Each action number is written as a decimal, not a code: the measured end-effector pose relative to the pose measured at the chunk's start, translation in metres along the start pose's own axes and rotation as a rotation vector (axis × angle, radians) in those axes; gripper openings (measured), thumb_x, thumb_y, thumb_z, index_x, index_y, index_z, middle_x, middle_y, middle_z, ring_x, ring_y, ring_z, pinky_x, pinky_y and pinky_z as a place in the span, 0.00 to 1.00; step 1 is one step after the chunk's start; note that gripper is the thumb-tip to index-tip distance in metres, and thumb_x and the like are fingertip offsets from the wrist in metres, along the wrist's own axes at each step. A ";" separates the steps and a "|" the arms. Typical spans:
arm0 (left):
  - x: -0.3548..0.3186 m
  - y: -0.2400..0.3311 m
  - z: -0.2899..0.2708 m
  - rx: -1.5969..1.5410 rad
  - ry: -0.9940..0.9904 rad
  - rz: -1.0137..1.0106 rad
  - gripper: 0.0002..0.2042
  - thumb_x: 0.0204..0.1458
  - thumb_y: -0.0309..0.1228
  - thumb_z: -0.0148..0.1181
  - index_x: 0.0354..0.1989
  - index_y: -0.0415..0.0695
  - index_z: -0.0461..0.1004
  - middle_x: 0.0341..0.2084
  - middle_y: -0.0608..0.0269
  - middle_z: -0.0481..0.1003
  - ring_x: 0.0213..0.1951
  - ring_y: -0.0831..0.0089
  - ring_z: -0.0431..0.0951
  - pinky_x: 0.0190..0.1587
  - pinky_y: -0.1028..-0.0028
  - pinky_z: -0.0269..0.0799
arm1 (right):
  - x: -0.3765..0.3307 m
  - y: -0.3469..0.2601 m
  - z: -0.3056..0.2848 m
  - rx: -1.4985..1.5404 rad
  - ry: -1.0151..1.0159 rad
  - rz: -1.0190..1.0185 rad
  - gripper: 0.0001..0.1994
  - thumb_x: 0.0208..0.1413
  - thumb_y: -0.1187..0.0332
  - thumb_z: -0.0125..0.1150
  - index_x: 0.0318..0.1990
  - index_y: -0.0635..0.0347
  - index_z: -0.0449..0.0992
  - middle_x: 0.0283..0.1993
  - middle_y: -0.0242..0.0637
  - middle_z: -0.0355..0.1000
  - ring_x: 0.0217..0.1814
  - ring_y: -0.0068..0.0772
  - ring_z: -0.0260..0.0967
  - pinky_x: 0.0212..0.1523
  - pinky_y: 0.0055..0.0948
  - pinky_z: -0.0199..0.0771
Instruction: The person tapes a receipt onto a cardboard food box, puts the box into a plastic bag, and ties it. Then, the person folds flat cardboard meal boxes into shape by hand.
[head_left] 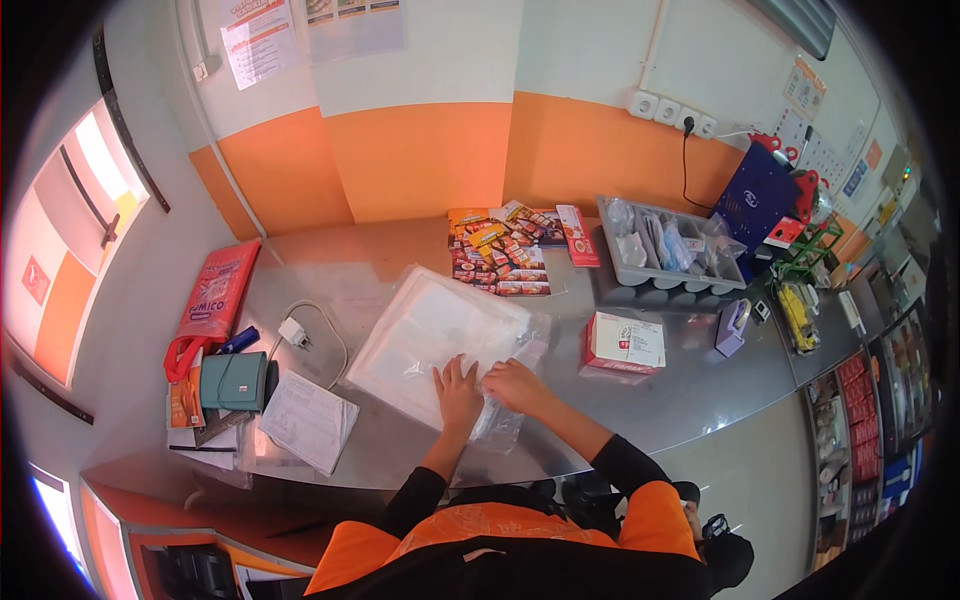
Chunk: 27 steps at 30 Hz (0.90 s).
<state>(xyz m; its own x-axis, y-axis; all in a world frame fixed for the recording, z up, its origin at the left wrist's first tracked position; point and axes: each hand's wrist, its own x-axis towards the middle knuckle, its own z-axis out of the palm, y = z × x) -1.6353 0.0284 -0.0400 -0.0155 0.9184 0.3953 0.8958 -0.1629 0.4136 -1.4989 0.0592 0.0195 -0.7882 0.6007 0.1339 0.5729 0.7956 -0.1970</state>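
Note:
A flat stack of white sheets [425, 325], wrapped in a clear plastic bag [508, 425], lies at an angle on the metal table in front of me. My left hand [459, 395] rests on the stack near its front edge, fingers spread and nothing gripped. Just to its right, my right hand [515, 386] is closed at the bag's loose right side, its fingers curled together on the plastic. What exactly its fingertips pinch is partly hidden. The loose plastic spreads out below and to the right of the hands.
Printed leaflets [500, 250] lie behind the stack. Rightward are a red-and-white box [625, 342], a grey divided tray [660, 278] and a purple holder [733, 328]. On the left lie a notebook [310, 420], a white charger [293, 332], a teal wallet [233, 381] and a red bag [218, 290].

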 end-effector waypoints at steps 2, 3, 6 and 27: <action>0.000 0.001 0.003 -0.006 0.024 0.007 0.19 0.36 0.26 0.56 0.43 0.46 0.70 0.48 0.60 0.60 0.54 0.61 0.57 0.58 0.50 0.42 | -0.015 -0.017 -0.001 0.006 0.030 0.016 0.02 0.42 0.69 0.54 0.23 0.55 0.69 0.26 0.33 0.67 0.37 0.32 0.64 0.39 0.32 0.59; -0.001 0.001 0.004 -0.009 0.049 0.008 0.20 0.35 0.26 0.56 0.42 0.46 0.71 0.48 0.60 0.61 0.54 0.61 0.57 0.58 0.50 0.42 | -0.021 -0.022 -0.002 0.004 0.031 0.019 0.02 0.42 0.69 0.54 0.23 0.55 0.69 0.26 0.33 0.67 0.37 0.32 0.64 0.39 0.32 0.59; -0.005 -0.001 0.004 -0.005 0.113 0.039 0.21 0.33 0.26 0.57 0.42 0.47 0.71 0.48 0.59 0.61 0.54 0.61 0.57 0.58 0.50 0.41 | -0.037 -0.033 -0.013 0.053 0.062 0.099 0.02 0.44 0.70 0.54 0.24 0.56 0.68 0.25 0.35 0.68 0.34 0.35 0.66 0.40 0.33 0.58; -0.017 0.088 -0.045 -2.398 -1.210 -0.558 0.37 0.42 0.58 0.50 0.55 0.45 0.55 0.53 0.56 0.59 0.54 0.63 0.60 0.55 0.60 0.55 | -0.144 -0.021 -0.067 1.867 0.852 0.443 0.15 0.55 0.66 0.47 0.48 0.63 0.64 0.41 0.28 0.66 0.41 0.17 0.63 0.41 0.20 0.64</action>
<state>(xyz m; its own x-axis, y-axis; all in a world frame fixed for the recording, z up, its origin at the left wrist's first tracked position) -1.5762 -0.0177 0.0265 0.8125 0.5789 0.0690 -0.5773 0.7823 0.2341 -1.3825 -0.0386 0.0692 -0.1092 0.9939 0.0151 -0.6332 -0.0578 -0.7718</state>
